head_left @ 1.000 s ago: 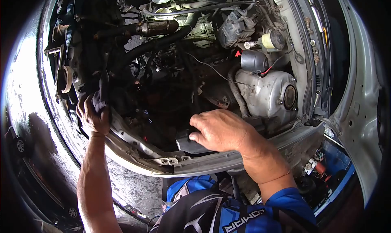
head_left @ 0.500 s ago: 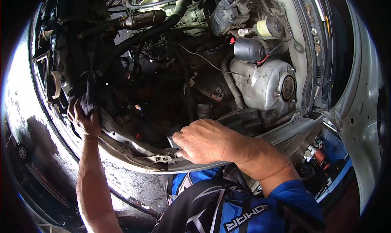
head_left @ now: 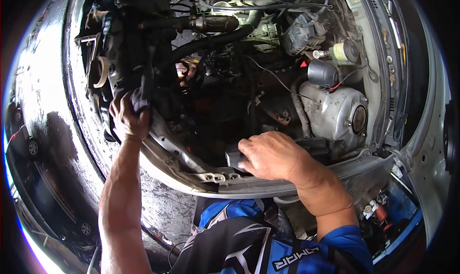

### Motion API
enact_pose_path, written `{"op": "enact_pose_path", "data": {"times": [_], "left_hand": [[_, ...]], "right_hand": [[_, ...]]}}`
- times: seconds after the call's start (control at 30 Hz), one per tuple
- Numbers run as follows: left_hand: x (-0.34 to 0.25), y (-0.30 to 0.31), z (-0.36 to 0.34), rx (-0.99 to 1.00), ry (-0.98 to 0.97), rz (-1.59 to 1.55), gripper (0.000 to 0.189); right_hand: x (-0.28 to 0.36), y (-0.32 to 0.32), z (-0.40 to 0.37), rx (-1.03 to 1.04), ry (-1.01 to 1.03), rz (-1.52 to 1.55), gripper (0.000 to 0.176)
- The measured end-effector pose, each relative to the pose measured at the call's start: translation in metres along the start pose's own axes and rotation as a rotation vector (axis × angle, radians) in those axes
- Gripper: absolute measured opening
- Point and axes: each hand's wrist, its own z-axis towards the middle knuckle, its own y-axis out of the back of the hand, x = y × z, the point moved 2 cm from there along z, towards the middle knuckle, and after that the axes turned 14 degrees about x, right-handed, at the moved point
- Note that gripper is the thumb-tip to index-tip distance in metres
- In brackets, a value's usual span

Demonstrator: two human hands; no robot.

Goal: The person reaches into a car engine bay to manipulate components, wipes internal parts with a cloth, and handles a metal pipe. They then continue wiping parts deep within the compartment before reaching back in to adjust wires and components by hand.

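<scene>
My left hand (head_left: 128, 119) is closed around a dark grey, cloth-like piece (head_left: 140, 100) at the front edge of an open car engine bay. Under its wrist runs the metal front crossmember (head_left: 167, 147). My right hand (head_left: 273, 156) is closed, knuckles up, over the near fender edge. A dark grey, block-like piece (head_left: 233, 159) sticks out at its fingertips, and the palm hides the rest of it. Just below the fingers is a slotted metal bracket (head_left: 214, 177).
A silver domed strut tower (head_left: 330, 111) rises at the right, with a black cylinder (head_left: 322, 73) above it. Dark hoses (head_left: 206, 44) cross the bay. A blue tray with parts (head_left: 405, 209) lies below the fender. Another car (head_left: 52, 197) stands at left.
The view has shifted, so the engine bay and both hands appear further right. A lit tan and orange patch now shows deep in the bay. Both hands keep their grips.
</scene>
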Motion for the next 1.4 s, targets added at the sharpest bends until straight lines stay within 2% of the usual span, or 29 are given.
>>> {"op": "enact_pose_path", "data": {"times": [0.17, 0.27, 0.33, 0.37, 0.4, 0.47, 0.5, 0.53, 0.57, 0.6, 0.67, 0.73, 0.77, 0.8, 0.87, 0.93, 1.0, 1.07, 1.1, 1.13, 1.17, 1.2, 1.27, 1.33, 1.37, 1.4], "left_hand": [[0.003, 0.001, -0.002, 0.015, 0.042, 0.045, 0.060], [0.019, 0.005, 0.002, 0.021, -0.043, 0.034, 0.054], [0.050, -0.003, 0.002, -0.029, -0.524, 0.191, 0.038], [0.036, 0.010, -0.001, -0.076, -0.434, 0.061, 0.033], [0.044, 0.013, -0.008, -0.053, -0.321, 0.073, 0.037], [-0.020, 0.049, -0.020, -0.103, -0.273, -0.494, 0.047], [-0.041, 0.058, -0.028, -0.043, -0.342, -0.549, 0.053], [-0.060, 0.064, -0.039, 0.018, -0.405, -0.601, 0.060], [-0.093, 0.062, -0.056, 0.150, -0.349, -0.966, 0.064], [-0.128, 0.057, -0.069, 0.284, -0.280, -1.326, 0.071], [-0.178, 0.049, -0.075, 0.571, -0.478, -1.447, 0.085], [-0.219, 0.034, -0.086, 0.613, -0.380, -1.876, 0.089], [-0.228, 0.027, -0.082, 0.550, -0.295, -1.913, 0.090], [-0.234, 0.025, -0.082, 0.512, -0.192, -1.972, 0.081], [-0.230, 0.020, -0.078, 0.417, -0.151, -1.759, 0.067], [-0.219, 0.017, -0.079, 0.373, 0.063, -1.901, 0.049], [-0.211, 0.021, -0.075, 0.336, 0.152, -1.867, 0.028], [-0.205, 0.026, -0.075, 0.275, 0.257, -1.816, 0.026], [-0.202, 0.030, -0.073, 0.253, 0.337, -1.746, 0.028], [-0.197, 0.031, -0.071, 0.250, 0.358, -1.770, 0.040], [-0.194, 0.029, -0.071, 0.309, 0.358, -1.916, 0.047], [-0.194, 0.026, -0.072, 0.369, 0.358, -2.061, 0.054], [-0.206, 0.035, -0.082, 0.538, 0.173, -2.265, 0.071], [-0.224, 0.042, -0.095, 0.601, 0.144, -2.186, 0.085], [-0.220, 0.039, -0.098, 0.604, 0.143, -2.184, 0.085], [-0.212, 0.034, -0.101, 0.728, 0.030, -2.077, 0.091]], "right_hand": [[-0.003, 0.003, -0.003, -0.073, -0.005, -0.021, 0.030], [-0.003, 0.002, -0.004, -0.138, -0.023, -0.084, 0.031], [-0.001, 0.003, -0.005, -0.179, -0.015, -0.109, 0.034], [0.001, 0.004, -0.006, -0.208, 0.005, -0.137, 0.040], [0.004, 0.006, -0.008, -0.217, -0.005, -0.141, 0.040], [0.011, 0.011, -0.010, -0.353, 0.082, -0.123, 0.055], [0.012, 0.009, -0.010, -0.362, 0.073, -0.121, 0.055], [0.013, 0.007, -0.009, -0.446, 0.145, -0.130, 0.063], [0.015, 0.005, -0.009, -0.528, 0.222, -0.143, 0.071], [0.016, 0.001, -0.006, -0.532, 0.225, -0.148, 0.071], [0.018, -0.004, -0.002, -0.569, 0.304, -0.107, 0.073], [0.019, -0.004, -0.004, -0.532, 0.355, -0.061, 0.066], [0.015, -0.007, -0.001, -0.541, 0.369, -0.063, 0.062], [0.011, -0.010, 0.002, -0.550, 0.383, -0.064, 0.057], [0.013, -0.009, 0.001, -0.503, 0.341, -0.067, 0.051], [0.020, -0.005, -0.007, -0.435, 0.350, -0.228, 0.050], [0.022, -0.006, -0.007, -0.432, 0.354, -0.238, 0.049], [0.022, -0.005, -0.007, -0.387, 0.423, -0.203, 0.059], [0.021, -0.006, -0.006, -0.391, 0.420, -0.204, 0.059], [0.022, -0.007, -0.006, -0.510, 0.475, -0.222, 0.068], [0.022, -0.008, -0.007, -0.630, 0.529, -0.239, 0.077], [0.023, -0.009, -0.007, -0.633, 0.525, -0.238, 0.077], [0.025, -0.009, -0.009, -0.621, 0.376, -0.312, 0.087], [0.025, -0.010, -0.010, -0.604, 0.311, -0.328, 0.092], [0.022, -0.011, -0.009, -0.611, 0.325, -0.300, 0.089], [0.020, -0.009, -0.007, -0.617, 0.344, -0.276, 0.086]]}}
